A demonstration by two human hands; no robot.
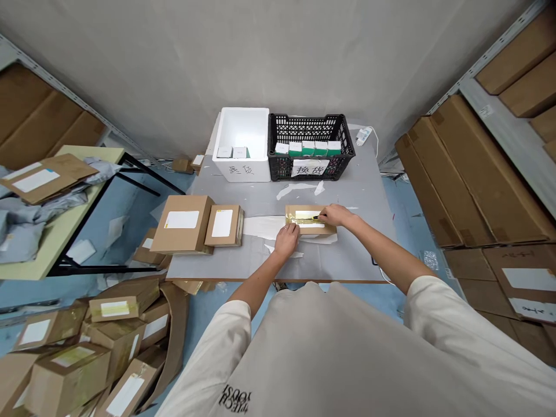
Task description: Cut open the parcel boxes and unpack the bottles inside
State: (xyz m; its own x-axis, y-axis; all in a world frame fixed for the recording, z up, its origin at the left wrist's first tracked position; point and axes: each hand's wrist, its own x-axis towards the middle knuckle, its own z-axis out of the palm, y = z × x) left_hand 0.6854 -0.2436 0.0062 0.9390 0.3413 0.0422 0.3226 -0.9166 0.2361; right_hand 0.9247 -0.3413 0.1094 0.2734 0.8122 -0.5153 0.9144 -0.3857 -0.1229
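A small cardboard box (328, 229) with yellowish tape and a white label lies flat on the table in front of me. My left hand (286, 240) grips its near left corner, fingers bent against the cardboard. From the right, my right hand (334, 215) is closed around a slim dark utility knife (316, 218), whose tip is at the taped top of the box. How far the blade reaches into the tape is too small to tell. White paper (263, 227) lies partly under the box.
Two labelled cartons, a larger one (182, 226) and a smaller one (223, 226), stand to the left. Behind are a white foam box (241, 170) and a black crate (280, 168) holding small boxes. A power strip (364, 136) lies at back right; parcels (72, 370) pile at lower left.
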